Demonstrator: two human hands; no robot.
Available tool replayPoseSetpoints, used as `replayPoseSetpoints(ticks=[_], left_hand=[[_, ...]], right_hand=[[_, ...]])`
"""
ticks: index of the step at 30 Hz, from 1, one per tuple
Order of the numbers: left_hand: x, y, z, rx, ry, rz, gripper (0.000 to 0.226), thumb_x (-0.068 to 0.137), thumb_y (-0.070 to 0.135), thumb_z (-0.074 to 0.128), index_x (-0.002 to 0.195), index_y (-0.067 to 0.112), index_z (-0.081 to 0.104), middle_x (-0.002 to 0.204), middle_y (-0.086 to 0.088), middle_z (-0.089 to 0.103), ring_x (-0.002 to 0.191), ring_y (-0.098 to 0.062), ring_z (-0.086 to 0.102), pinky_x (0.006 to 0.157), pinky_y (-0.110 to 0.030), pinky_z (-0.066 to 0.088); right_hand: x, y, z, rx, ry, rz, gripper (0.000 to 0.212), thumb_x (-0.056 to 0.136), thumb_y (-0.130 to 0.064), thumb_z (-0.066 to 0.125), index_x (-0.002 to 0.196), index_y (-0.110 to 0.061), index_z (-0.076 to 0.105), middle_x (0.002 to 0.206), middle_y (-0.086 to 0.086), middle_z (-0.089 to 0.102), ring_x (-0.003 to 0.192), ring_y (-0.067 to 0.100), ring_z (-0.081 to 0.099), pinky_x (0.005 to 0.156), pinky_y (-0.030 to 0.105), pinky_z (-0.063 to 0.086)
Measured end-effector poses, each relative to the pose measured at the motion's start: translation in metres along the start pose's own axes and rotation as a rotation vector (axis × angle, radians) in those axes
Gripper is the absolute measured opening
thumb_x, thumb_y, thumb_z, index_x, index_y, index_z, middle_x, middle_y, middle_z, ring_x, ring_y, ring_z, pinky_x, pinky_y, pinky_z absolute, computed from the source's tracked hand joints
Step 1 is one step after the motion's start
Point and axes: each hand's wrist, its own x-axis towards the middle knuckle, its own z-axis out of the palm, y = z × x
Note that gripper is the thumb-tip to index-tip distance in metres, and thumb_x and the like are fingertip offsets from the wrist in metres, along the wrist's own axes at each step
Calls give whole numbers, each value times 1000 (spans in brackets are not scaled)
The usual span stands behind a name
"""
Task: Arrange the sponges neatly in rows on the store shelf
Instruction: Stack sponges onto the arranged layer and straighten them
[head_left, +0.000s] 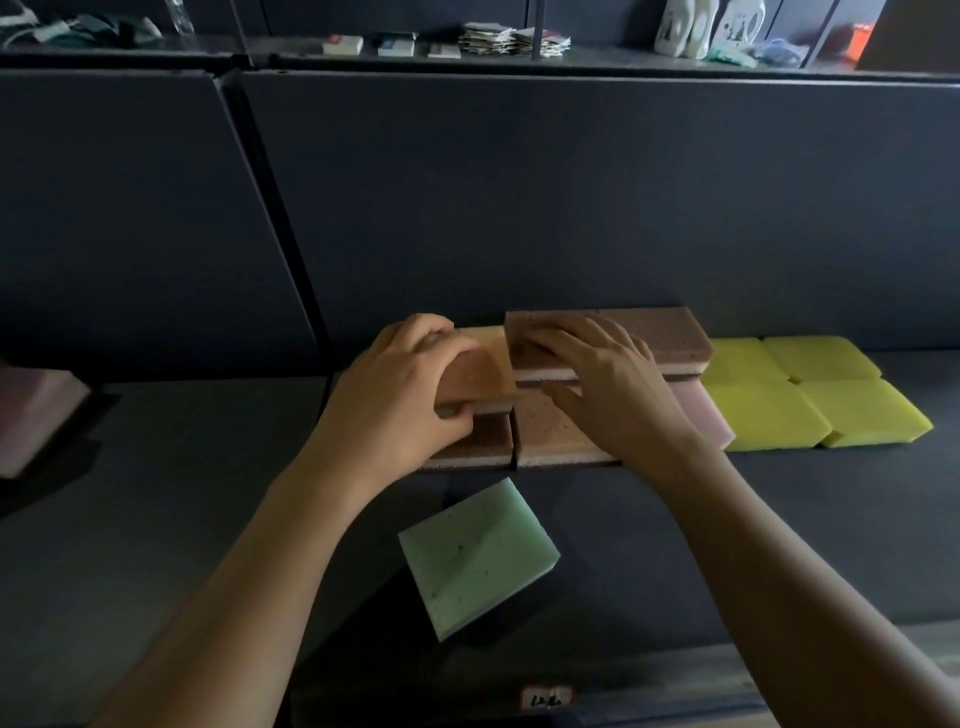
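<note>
Dark shelf (182, 493) holds rowed yellow sponges (810, 410). The left hand (400, 384) grips an orange sponge (488, 364) atop brown ones. The right hand (608, 384) rests flat-fingered on a brown sponge (649, 332). The front tag (546, 698) is blurred, perhaps "12".

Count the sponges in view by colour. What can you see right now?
Yellow sponges: 4
Brown speckled sponges: 3 visible; the hands may hide more
Pink sponges: 2, one at the far left edge
Orange sponge: 1, held in the left hand
Green sponge: 1, lying loose in front
Total: 11 visible
</note>
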Motion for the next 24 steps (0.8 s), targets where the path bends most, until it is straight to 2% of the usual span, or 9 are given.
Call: replayPoseSetpoints(ticks=[8,13,16,18,24], left_hand=[[10,-7,9,-28,1,-40,60,78,25,75,133,25,53,139,6,41,130,-16,38,98,-37,43],[16,-10,18,-33,-20,-44,63,79,24,75,136,22,51,143,2,39,135,-18,34,106,-38,39],[18,-12,21,-7,-29,-29,64,80,23,75,139,20,50,149,-1,38,143,-24,26,115,-47,29],[19,-12,22,39,-17,-3,62,81,21,74,139,21,51,151,-2,38,145,-26,23,118,-48,22],[15,-6,28,80,24,47,55,80,17,74,133,18,57,144,0,49,134,-23,44,105,-45,43]], right_hand=[[3,-2,6,-1,24,64,51,91,-27,67,139,-34,51,145,-9,48,138,27,37,110,50,33],[1,0,11,-4,59,81,52,91,-16,66,138,-33,53,142,-9,51,135,25,40,109,47,32],[0,1,14,-4,75,84,52,90,-13,65,137,-33,54,141,-8,51,134,26,41,109,47,31],[0,1,15,-12,81,87,52,89,-13,66,136,-32,54,140,-8,52,133,26,41,109,47,32],[-1,0,16,-40,71,93,56,87,-17,68,138,-32,51,142,-8,50,135,25,38,111,46,30]])
